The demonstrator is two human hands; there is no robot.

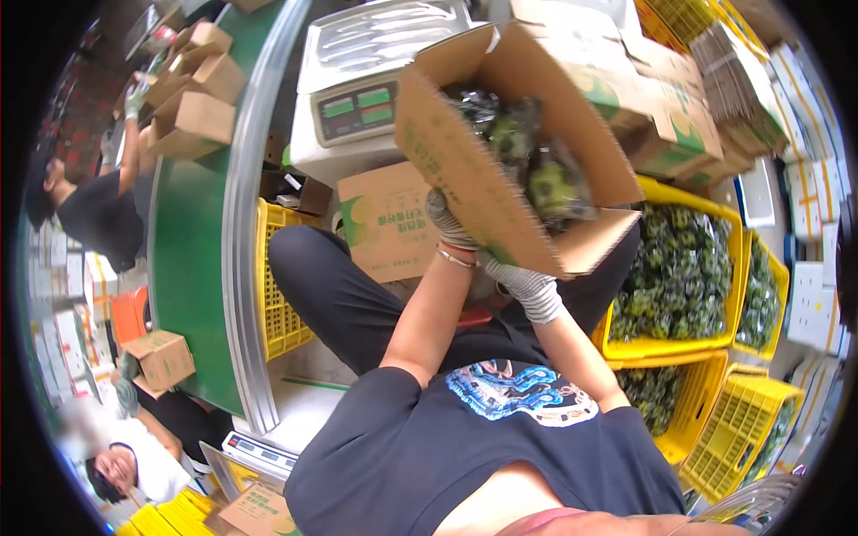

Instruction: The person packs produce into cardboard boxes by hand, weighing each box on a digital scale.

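An open cardboard box point(474, 170) is tilted above my lap, its flaps spread. Inside it lie several dark green, round items in clear plastic bags point(554, 183). My left hand point(450, 223), in a striped grey glove, grips the box's near side wall. The gloved right hand point(523, 284) holds the box at its lower near corner; its fingertips are partly hidden beneath. Behind the box, a second printed cardboard box point(384, 219) stands between my knees.
A digital scale point(353, 112) stands ahead, left of the held box. Yellow crates point(737, 268) of bagged green items stand right. Leftward runs a green conveyor belt point(192, 286) with a metal rail point(243, 214). Two other people point(103, 214) work beyond it. Stacked cartons point(661, 116) fill the far right.
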